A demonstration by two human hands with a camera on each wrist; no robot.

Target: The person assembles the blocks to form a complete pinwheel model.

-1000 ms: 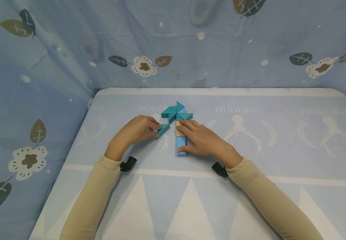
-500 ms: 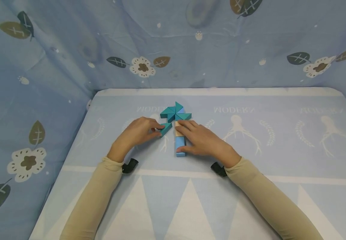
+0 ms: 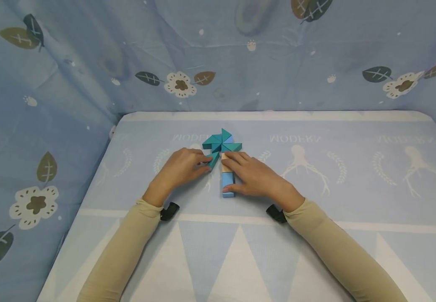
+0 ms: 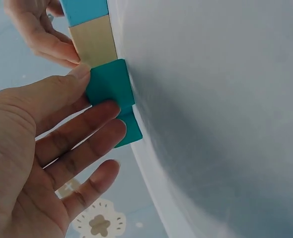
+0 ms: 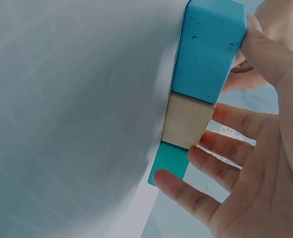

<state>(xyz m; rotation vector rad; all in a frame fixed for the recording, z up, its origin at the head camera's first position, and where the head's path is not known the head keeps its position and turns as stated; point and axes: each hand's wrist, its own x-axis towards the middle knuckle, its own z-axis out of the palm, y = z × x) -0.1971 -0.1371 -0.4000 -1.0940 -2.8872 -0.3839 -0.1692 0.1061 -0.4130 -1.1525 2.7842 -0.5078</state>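
Note:
My left hand (image 3: pixel 185 167) pinches a teal triangular block (image 3: pixel 214 160) between thumb and fingers, low over the table. This block lies just left of a column made of a plain wooden block (image 3: pixel 225 167) and a blue block (image 3: pixel 227 179). Above the column, several teal triangular blocks (image 3: pixel 216 138) form a pinwheel shape with a light blue triangle (image 3: pixel 230 140) among them. Resting along the column's right side is my right hand (image 3: pixel 257 176). Its fairly straight fingers touch the wooden block (image 5: pixel 188 119) in the right wrist view, and its thumb touches the blue block (image 5: pixel 211 47).
A pale patterned cloth (image 3: pixel 353 176) covers the table. Blue floral fabric (image 3: pixel 278 63) hangs behind it and at the left. Black straps (image 3: pixel 169 212) show at both wrists.
My left hand has moved right with the teal triangular block, turning it steeper and bringing it close to the column and pinwheel. The right hand has stayed on the column.

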